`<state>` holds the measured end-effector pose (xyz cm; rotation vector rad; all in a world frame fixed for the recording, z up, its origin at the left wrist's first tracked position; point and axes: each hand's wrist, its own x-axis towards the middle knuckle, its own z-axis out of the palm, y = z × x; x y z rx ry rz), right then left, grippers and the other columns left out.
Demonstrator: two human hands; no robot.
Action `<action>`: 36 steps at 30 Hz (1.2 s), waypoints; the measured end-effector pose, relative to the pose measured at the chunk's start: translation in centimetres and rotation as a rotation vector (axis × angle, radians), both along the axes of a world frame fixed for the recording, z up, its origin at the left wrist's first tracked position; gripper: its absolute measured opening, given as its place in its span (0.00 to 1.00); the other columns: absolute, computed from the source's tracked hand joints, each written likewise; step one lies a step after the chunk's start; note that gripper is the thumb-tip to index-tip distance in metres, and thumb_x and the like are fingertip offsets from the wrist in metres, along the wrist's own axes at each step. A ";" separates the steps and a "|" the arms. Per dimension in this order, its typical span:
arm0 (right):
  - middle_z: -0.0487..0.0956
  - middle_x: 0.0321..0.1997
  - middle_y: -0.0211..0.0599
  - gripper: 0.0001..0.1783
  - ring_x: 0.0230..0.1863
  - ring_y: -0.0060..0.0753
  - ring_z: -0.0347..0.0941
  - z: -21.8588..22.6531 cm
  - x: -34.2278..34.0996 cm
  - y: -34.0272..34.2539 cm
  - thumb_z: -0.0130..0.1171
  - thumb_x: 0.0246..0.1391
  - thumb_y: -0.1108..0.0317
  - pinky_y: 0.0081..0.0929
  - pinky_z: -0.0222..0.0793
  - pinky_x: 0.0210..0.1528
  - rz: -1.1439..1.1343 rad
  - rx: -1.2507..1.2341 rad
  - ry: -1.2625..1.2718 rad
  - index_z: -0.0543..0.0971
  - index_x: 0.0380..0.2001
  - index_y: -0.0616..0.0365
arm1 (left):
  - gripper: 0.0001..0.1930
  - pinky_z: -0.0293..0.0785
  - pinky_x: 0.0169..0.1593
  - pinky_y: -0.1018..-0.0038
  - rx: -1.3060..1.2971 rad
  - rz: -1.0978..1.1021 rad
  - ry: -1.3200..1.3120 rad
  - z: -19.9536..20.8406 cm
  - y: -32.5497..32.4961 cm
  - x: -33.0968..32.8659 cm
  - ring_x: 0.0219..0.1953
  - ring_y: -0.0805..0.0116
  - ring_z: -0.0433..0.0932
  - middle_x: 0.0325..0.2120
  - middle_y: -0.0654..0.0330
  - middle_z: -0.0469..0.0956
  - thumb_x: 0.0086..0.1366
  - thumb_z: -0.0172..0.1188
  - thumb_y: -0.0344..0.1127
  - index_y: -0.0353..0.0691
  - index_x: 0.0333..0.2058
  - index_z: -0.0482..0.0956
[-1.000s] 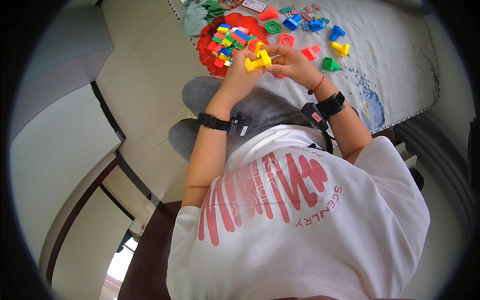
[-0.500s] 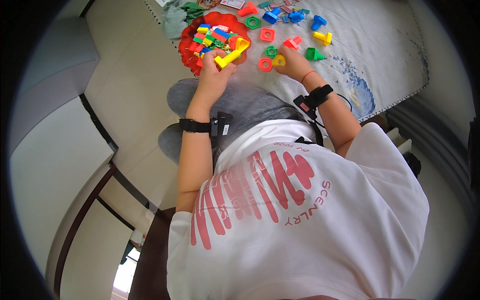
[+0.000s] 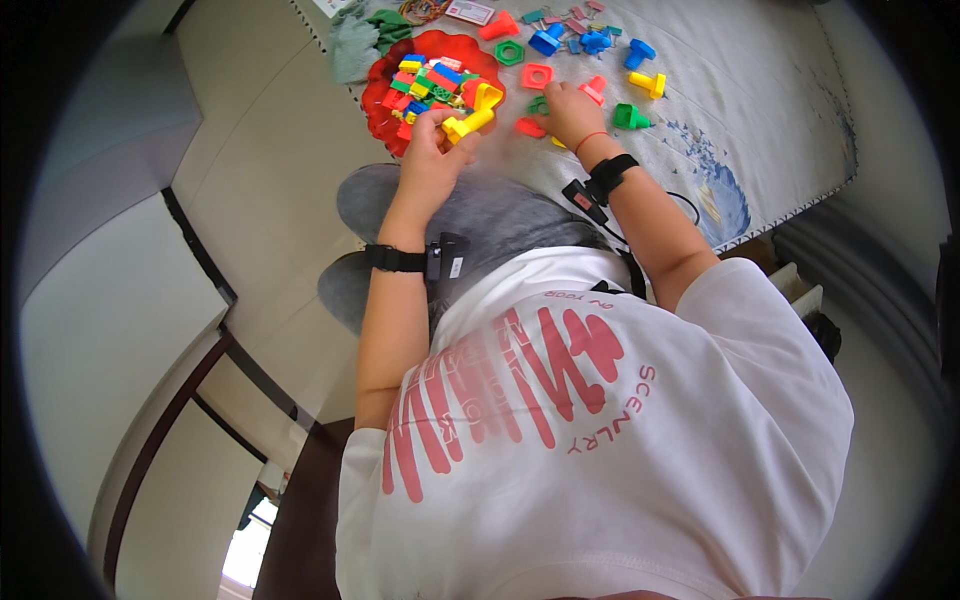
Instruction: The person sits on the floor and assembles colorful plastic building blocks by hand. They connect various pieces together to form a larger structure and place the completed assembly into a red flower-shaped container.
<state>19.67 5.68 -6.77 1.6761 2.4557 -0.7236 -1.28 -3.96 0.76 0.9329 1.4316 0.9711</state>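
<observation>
My left hand (image 3: 432,150) pinches a yellow plastic toy bolt (image 3: 468,126) at the near edge of a red scalloped bowl (image 3: 375,115). Colourful building bricks (image 3: 425,88) fill that bowl, and a yellow ring-shaped piece (image 3: 488,97) shows at its right side, close to the bolt. My right hand (image 3: 575,117) reaches down over the toy nuts, its fingers bent together at a green nut (image 3: 538,105) that they partly cover. Beside the fingertips lies a red nut (image 3: 529,127). Only a sliver of a yellow nut (image 3: 558,142) shows below the hand.
On the pale tablecloth (image 3: 780,110) are a red square nut (image 3: 537,76), a green hexagonal nut (image 3: 508,52), and red, blue, yellow and green bolts (image 3: 630,117). Binder clips (image 3: 575,25) lie farther back. Grey-green cloth (image 3: 355,50) sits left of the bowl.
My right hand has moved from the yellow nut slightly up and left onto the green nut, covering more of the nuts. The left hand still holds the yellow bolt, now tilted flatter.
</observation>
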 end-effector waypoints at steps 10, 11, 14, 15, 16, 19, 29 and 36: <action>0.75 0.42 0.44 0.22 0.42 0.39 0.75 0.1 0.0 -0.2 0.63 0.46 0.67 0.30 0.72 0.46 0.002 0.028 0.184 0.71 0.44 0.64 | 0.21 0.76 0.38 0.82 -0.079 0.071 -0.086 0.9 0.6 -0.1 0.35 0.75 0.78 0.38 0.58 0.75 0.63 0.58 0.33 0.33 0.53 0.68; 0.75 0.43 0.42 0.22 0.43 0.36 0.74 0.2 0.1 0.0 0.62 0.48 0.69 0.28 0.71 0.47 -0.033 -0.077 0.340 0.71 0.46 0.64 | 0.20 0.75 0.38 0.82 -0.090 0.071 -0.065 0.9 0.5 -0.2 0.35 0.75 0.78 0.38 0.58 0.75 0.63 0.58 0.34 0.33 0.52 0.68; 0.75 0.44 0.38 0.21 0.44 0.27 0.73 0.8 -0.7 -0.2 0.59 0.51 0.75 0.23 0.70 0.50 -0.107 -0.441 0.853 0.70 0.49 0.65 | 0.20 0.75 0.39 0.83 -0.064 0.100 -0.104 0.5 0.6 -0.3 0.35 0.76 0.78 0.38 0.59 0.76 0.63 0.58 0.34 0.33 0.52 0.69; 0.75 0.45 0.36 0.20 0.45 0.24 0.72 1.4 -1.0 -0.2 0.57 0.52 0.76 0.22 0.69 0.51 -0.129 -0.565 1.029 0.69 0.49 0.65 | 0.20 0.75 0.39 0.83 -0.059 0.101 -0.101 0.5 0.7 -0.3 0.35 0.76 0.78 0.38 0.59 0.76 0.63 0.58 0.34 0.33 0.52 0.69; 0.74 0.45 0.35 0.20 0.46 0.24 0.73 3.3 -1.5 -0.2 0.55 0.53 0.78 0.22 0.69 0.52 -0.092 -0.625 1.025 0.68 0.50 0.66 | 0.20 0.74 0.40 0.83 -0.054 0.108 -0.098 0.7 0.8 -0.2 0.35 0.76 0.77 0.38 0.59 0.76 0.63 0.58 0.34 0.33 0.53 0.69; 0.77 0.40 0.38 0.25 0.43 0.27 0.74 3.4 -2.4 -0.6 0.59 0.50 0.72 0.26 0.70 0.46 -0.127 -0.672 1.226 0.68 0.53 0.61 | 0.21 0.74 0.41 0.82 -0.074 0.090 -0.110 2.0 0.9 -0.2 0.35 0.75 0.78 0.39 0.58 0.76 0.63 0.58 0.34 0.33 0.53 0.69; 0.77 0.41 0.40 0.27 0.41 0.28 0.75 4.1 -1.7 0.0 0.58 0.52 0.72 0.26 0.72 0.45 0.036 -0.631 1.046 0.66 0.56 0.57 | 0.21 0.74 0.45 0.80 -0.040 0.042 -0.156 1.5 0.6 -1.1 0.37 0.74 0.78 0.40 0.57 0.76 0.64 0.58 0.34 0.33 0.53 0.69; 0.79 0.36 0.39 0.23 0.34 0.24 0.76 7.3 -1.9 0.5 0.58 0.55 0.67 0.22 0.74 0.36 -0.053 -0.817 1.004 0.68 0.51 0.68 | 0.22 0.71 0.48 0.80 0.010 -0.009 -0.142 3.0 1.2 -0.8 0.42 0.74 0.75 0.42 0.58 0.75 0.61 0.60 0.31 0.33 0.53 0.69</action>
